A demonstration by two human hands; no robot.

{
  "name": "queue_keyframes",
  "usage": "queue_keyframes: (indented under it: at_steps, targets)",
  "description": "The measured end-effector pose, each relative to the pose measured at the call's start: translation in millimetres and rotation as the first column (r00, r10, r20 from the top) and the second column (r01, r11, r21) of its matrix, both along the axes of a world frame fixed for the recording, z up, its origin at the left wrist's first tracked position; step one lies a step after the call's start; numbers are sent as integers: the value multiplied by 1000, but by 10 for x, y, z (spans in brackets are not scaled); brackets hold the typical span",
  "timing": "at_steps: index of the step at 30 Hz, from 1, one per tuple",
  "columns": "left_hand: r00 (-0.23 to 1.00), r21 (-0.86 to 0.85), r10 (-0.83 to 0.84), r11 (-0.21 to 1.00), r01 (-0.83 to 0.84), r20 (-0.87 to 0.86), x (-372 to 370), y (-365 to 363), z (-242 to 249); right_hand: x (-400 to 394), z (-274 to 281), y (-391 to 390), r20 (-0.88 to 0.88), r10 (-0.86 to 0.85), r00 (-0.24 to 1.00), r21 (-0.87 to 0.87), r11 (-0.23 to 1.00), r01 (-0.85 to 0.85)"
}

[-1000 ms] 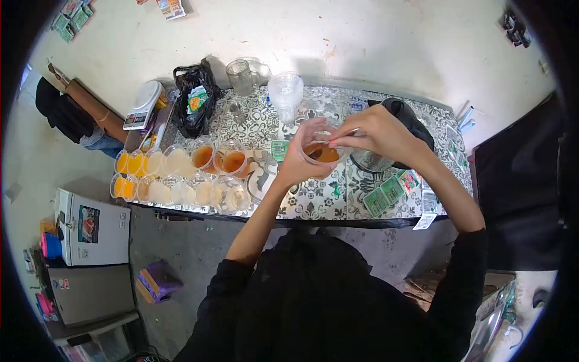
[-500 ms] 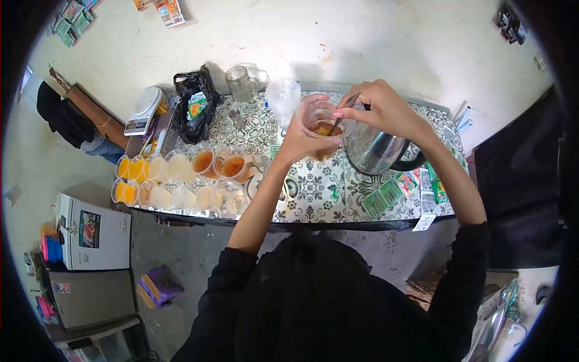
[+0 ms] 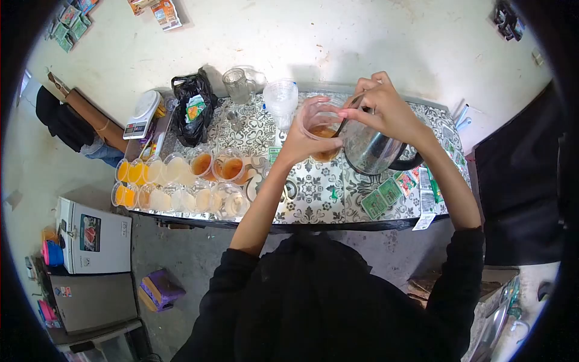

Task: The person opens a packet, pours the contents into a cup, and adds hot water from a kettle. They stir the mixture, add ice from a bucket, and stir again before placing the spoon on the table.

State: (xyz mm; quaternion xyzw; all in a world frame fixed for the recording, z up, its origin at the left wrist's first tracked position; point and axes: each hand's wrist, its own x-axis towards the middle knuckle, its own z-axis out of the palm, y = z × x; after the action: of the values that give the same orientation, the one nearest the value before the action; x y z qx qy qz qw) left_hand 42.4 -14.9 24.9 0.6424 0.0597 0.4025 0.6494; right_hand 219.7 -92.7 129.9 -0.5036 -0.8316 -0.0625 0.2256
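Cup [image 3: 321, 129] of clear, round-rimmed plastic firm in left hand [image 3: 300, 139], slender metal spoon [image 3: 342, 125] tight in right hand [image 3: 385, 111]

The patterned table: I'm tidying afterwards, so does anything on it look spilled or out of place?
A pale strip overhangs the table at front right, and a loose green scrap lies apart from the green packets; both look like litter. No spill shows near the held cup.

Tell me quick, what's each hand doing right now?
Left hand: closed around a clear plastic cup with brown liquid inside.
Right hand: closed, fingers pinching a thin spoon-like utensil dipped into that cup.
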Motion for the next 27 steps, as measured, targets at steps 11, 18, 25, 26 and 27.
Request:
queue_keyframes:
  at_steps: [11,18,25,26,27]
  targets:
    - [999,-89,-12,996,16,41,-37,-25,-75,-165,-308,-84,-142,46,989,134,991,-26]
    - [998,19,57,998,-57,-15,1,-102,-137,-193,-184,-186,-70,8,998,19,1000,-7]
    - [996,-4,85,996,-85,0,-56,-285,-222,-251,-528,-239,-205,68,976,156,987,-37]
    - [995,48,99,994,-99,1,-63,-310,-255,-246,-560,-243,-137,82,987,194,979,-55]
    - [994,99,112,989,-112,3,-70,-337,-260,-243,-581,-255,-68,93,993,231,970,-75]
